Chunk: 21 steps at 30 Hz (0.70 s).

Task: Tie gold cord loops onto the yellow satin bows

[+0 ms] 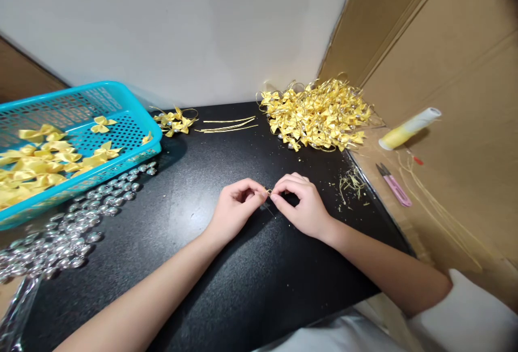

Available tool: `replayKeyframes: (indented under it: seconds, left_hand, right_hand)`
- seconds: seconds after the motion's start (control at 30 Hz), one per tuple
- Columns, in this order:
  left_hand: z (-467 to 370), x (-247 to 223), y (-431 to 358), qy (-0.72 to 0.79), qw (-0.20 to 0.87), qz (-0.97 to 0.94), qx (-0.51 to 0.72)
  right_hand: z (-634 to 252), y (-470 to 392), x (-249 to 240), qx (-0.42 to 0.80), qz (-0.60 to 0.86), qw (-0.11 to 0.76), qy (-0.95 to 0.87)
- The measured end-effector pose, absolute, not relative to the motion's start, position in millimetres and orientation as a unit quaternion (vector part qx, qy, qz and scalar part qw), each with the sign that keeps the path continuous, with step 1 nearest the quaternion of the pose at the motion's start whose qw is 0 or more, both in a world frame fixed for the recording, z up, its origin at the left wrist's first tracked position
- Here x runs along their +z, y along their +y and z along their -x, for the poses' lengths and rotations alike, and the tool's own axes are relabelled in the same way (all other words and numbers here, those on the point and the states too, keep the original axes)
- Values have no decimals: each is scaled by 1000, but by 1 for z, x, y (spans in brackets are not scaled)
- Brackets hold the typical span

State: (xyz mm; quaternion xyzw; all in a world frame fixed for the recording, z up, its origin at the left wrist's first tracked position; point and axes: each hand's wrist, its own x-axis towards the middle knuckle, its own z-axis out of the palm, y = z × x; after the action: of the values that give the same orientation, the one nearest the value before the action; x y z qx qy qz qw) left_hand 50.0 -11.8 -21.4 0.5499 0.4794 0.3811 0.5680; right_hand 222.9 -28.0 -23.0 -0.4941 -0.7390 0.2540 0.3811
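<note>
Above the middle of the black tabletop (pixel 226 287), my left hand (pixel 238 203) and my right hand (pixel 301 203) meet fingertip to fingertip. Both are closed in a pinch on a small loop of gold cord (pixel 268 192). Most of the loop is covered by the fingers, and whether anything else is held there is too small to tell. A thin dark line shows just below the fingertips. Farther back lie several cut lengths of gold cord (pixel 226 125).
A turquoise basket (pixel 133 106) of yellow ribbon bows stands at left, beside many silver beads (pixel 81 222). Finished-looking bows with cord loops (pixel 315 117) are heaped back right; a small cluster (pixel 177 121) lies back left. At right are cord scraps (pixel 351 183), pink thread snips (pixel 393 184) and a spool (pixel 409 128).
</note>
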Motion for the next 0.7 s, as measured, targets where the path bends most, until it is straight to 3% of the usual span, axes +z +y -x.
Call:
replayKeyframes:
  seconds: [0.7]
  left_hand:
    - [-49, -16, -5, 448, 593, -597, 302]
  right_hand:
    - [-221, -30, -20, 180, 505, 428, -728]
